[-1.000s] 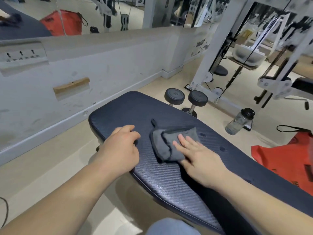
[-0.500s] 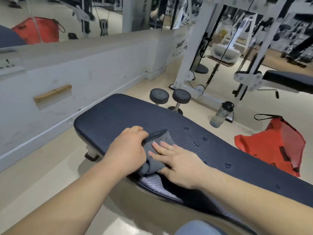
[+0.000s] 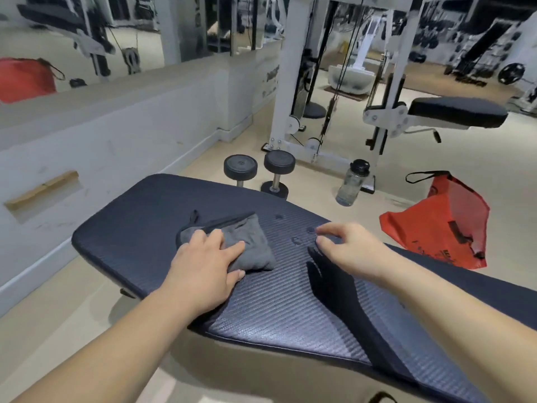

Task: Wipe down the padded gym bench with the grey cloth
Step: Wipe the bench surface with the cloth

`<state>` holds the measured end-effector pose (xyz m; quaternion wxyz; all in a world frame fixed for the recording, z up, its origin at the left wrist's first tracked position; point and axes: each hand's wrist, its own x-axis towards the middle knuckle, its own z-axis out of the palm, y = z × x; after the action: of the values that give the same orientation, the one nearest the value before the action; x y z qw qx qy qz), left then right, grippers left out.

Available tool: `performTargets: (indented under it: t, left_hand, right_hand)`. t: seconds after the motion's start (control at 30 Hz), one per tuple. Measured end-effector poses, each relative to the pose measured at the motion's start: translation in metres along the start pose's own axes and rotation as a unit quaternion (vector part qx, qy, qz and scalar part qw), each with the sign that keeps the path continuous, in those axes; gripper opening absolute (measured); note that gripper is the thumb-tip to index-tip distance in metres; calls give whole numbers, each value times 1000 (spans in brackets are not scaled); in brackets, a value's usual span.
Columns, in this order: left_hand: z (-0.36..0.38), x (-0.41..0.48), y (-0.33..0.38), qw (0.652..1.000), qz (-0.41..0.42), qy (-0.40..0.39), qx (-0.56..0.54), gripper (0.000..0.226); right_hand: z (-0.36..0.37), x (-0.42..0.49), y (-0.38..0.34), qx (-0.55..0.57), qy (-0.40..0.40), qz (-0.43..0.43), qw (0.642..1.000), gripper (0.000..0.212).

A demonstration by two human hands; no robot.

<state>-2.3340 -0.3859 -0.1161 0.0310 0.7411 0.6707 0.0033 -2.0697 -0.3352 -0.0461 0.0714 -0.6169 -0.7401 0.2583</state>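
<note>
Cloth (image 3: 251, 241) is pressed onto bench (image 3: 136, 234) by flat left hand (image 3: 203, 269); right hand (image 3: 353, 251) is held loosely curled, empty.

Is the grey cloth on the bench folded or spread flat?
Folded: the grey cloth lies as a thick doubled pad under the left hand.

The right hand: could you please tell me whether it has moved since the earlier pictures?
Yes: the right hand has come off the grey cloth and shifted right along the bench, to the small spots there.
</note>
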Motion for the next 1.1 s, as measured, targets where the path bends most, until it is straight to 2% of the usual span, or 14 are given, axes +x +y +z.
performTargets:
  t: [0.13,0.27,0.47,0.53,0.6,0.67,0.7,0.77,0.83,0.9,0.93,1.0,1.07,1.1]
  left_hand:
    - [6,26,10,998,-60,24,4,52]
    - [6,78,34,993,-81,50,72,46]
    - [6,149,93,990,-139,17,-23,49]
    - [15,136,125,997,-71,29,-27,48]
    - [18,114,137,998,48,42,-26,48]
    - [12,109,119,990,134,40,-23,47]
    - [9,115,105,990,138,29,-15,45]
    - [6,131,81,998,60,16,1,42]
    - [7,138,78,996,-78,11,-29,40]
    - [8,131,104,988,-132,12,-77,42]
    - [10,122,121,990,-112,10,-82,43]
    - [15,88,147,997,23,23,-68,42]
    - [15,62,145,985,155,44,-67,43]
    - [14,61,133,980,182,40,-67,44]
  right_hand:
    - [-1,25,37,-11,17,11,1000,46]
    - [-4,36,61,-15,14,18,1000,43]
    - [-9,45,78,52,23,38,998,37]
    - [-14,47,78,70,35,43,996,45]
    - [-17,47,78,84,51,48,994,61]
    - [-19,45,78,90,55,54,993,71]
    - [-19,43,78,89,51,55,993,68]
    - [-19,41,78,89,41,56,994,58]
    - [-20,41,78,92,33,56,994,55]
    - [-20,41,77,95,33,56,993,54]
    - [-19,43,76,96,35,53,993,52]
    - [-17,44,73,99,37,47,993,48]
    - [-13,44,70,97,34,36,994,48]
    - [-12,43,69,96,32,33,994,48]
